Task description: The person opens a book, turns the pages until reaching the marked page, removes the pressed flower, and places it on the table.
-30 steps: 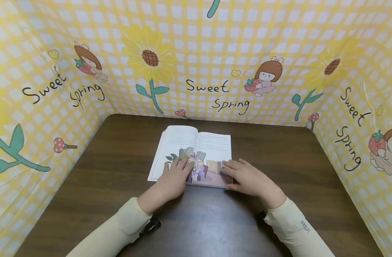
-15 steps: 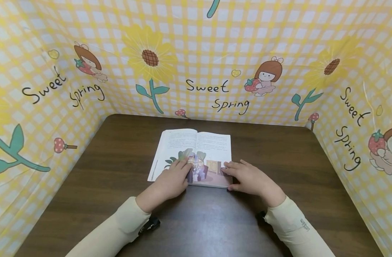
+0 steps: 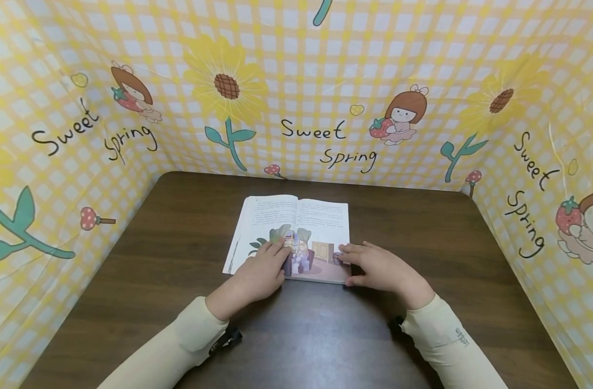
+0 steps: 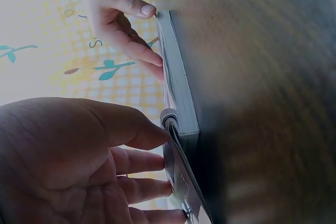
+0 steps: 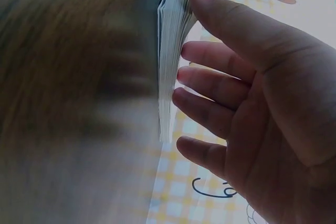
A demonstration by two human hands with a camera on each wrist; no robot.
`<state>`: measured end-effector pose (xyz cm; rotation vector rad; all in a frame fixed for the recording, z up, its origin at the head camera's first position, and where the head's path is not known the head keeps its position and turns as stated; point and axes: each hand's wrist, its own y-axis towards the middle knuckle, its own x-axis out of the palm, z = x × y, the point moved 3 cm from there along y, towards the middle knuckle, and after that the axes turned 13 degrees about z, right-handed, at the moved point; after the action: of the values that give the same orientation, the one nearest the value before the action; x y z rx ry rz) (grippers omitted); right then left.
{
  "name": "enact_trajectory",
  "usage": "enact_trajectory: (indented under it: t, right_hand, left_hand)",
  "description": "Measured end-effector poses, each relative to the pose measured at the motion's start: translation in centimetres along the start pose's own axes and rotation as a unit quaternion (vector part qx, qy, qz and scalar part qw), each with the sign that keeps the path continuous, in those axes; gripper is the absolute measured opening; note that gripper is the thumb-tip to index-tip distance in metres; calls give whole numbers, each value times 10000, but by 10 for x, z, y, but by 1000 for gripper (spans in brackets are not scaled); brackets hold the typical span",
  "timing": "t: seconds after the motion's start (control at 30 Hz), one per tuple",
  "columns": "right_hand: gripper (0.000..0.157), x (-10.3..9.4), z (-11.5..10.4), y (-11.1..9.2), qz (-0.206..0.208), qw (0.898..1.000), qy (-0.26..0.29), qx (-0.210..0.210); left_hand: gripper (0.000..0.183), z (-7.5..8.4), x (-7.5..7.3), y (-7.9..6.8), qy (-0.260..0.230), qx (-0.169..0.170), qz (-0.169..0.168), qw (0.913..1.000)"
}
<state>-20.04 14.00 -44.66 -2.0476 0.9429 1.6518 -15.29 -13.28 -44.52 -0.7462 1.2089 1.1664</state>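
An open book [image 3: 321, 216] lies on the dark wooden table, text at the top of its pages and a coloured picture across the lower part. My left hand [image 3: 260, 272] rests on the left page near the spine, fingers extended and hiding part of the picture. In the left wrist view its fingertips [image 4: 157, 139] touch the page beside the fold. At the book's right edge lies my right hand [image 3: 381, 269], fingers relaxed over the lower right page. The right wrist view shows its fingertips along the thick page block [image 5: 170, 61], with the thumb at the near corner.
The dark wooden table [image 3: 296, 335] carries the book near its middle. A yellow checked cloth [image 3: 306, 65] with sunflowers and "Sweet Spring" lettering stands as a wall behind and on both sides. Dark bands [image 3: 226, 340] show under the light sleeves.
The left page has settled flatter, its top edge now lower and more of its text showing. My left hand has shifted slightly down; the right hand stays nearly still.
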Motion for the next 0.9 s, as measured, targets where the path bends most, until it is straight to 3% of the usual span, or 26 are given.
enact_trajectory:
  t: [0.37, 0.67, 0.9]
  right_hand:
    - [58, 3, -3, 1, 91, 9996, -211, -147]
    - [22, -1, -12, 2, 460, 9930, -532, -951]
    - [15, -2, -15, 4, 892, 9860, -639, -1256]
  left_hand:
    - [53, -4, -5, 3, -38, -74, 72, 9999]
    - [50, -9, -7, 5, -71, -185, 185, 9996]
    - [44, -7, -5, 6, -42, -86, 372, 9993]
